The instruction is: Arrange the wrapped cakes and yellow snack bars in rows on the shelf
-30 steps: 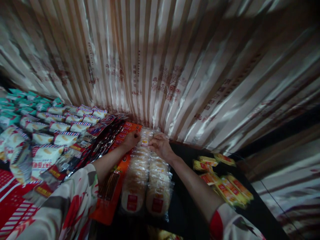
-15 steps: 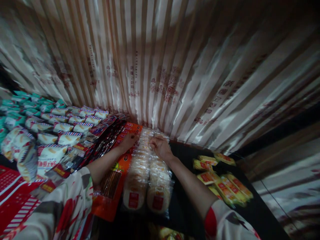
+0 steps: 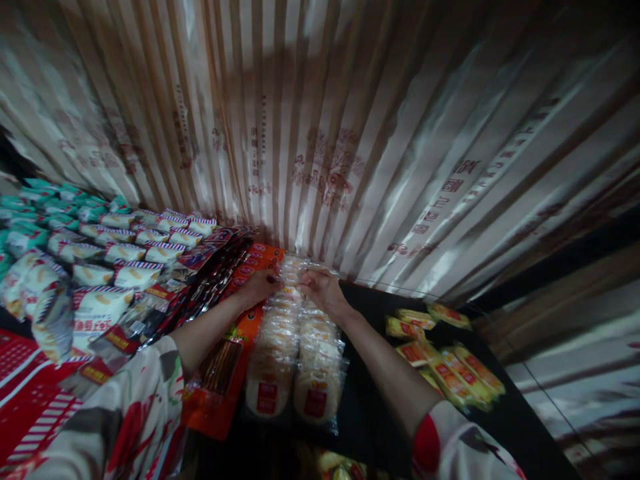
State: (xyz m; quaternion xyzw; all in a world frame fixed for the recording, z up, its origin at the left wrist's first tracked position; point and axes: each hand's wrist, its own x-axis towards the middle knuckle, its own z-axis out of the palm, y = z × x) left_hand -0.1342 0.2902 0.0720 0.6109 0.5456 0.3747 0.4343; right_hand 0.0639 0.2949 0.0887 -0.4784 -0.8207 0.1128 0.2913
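Two overlapping columns of flat round crackers in clear wrappers lie side by side, the left column and the right column, with red labels on their front packets. At the far end of the left column, my left hand has its fingers curled at the edge of a cracker packet. My right hand is closed in a pinch on clear wrapper at the far end of the right column. Its fingers partly cover the packets there. Beside the left column lies an orange snack bag, partly under my left forearm.
Left of the orange bag stand rows of white snack bags and green bags. Yellow snack packets lie on the black table to the right. A pleated, printed curtain hangs behind.
My left hand has shifted slightly right, onto the edge of the far packets. The right hand stays pinched at nearly the same spot. The view has tilted a little.
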